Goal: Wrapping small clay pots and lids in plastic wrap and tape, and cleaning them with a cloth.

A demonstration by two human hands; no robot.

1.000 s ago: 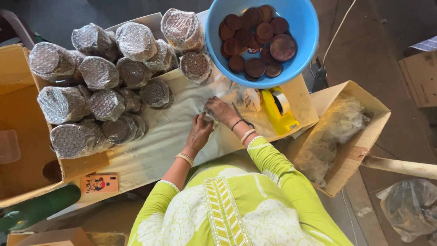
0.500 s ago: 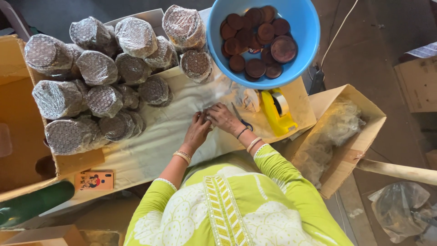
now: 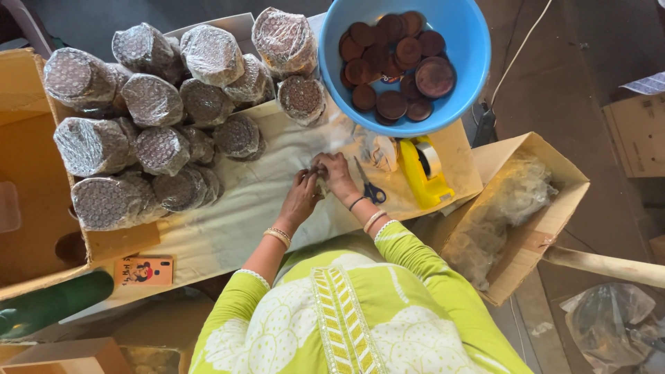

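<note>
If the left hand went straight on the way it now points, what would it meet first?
The left hand points up and slightly right, touching the right hand. Past the small item they hold, it would probably meet the nearest wrapped bundle, though depth is unclear.

A dark grey concrete floor [image 3: 554, 83] runs along the right, crossed by a pale cable [image 3: 516, 59]. A cream cloth [image 3: 228, 221] covers the worktable, in soft daylight.

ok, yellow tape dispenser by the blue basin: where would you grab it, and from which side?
Probably the tape dispenser body at its rear half, fingers across the narrow sides, coming from above. It lies flat on the cloth, long axis running toward the person, roll near the far end. Its right side is open; the scissors sit close on the left.
</note>
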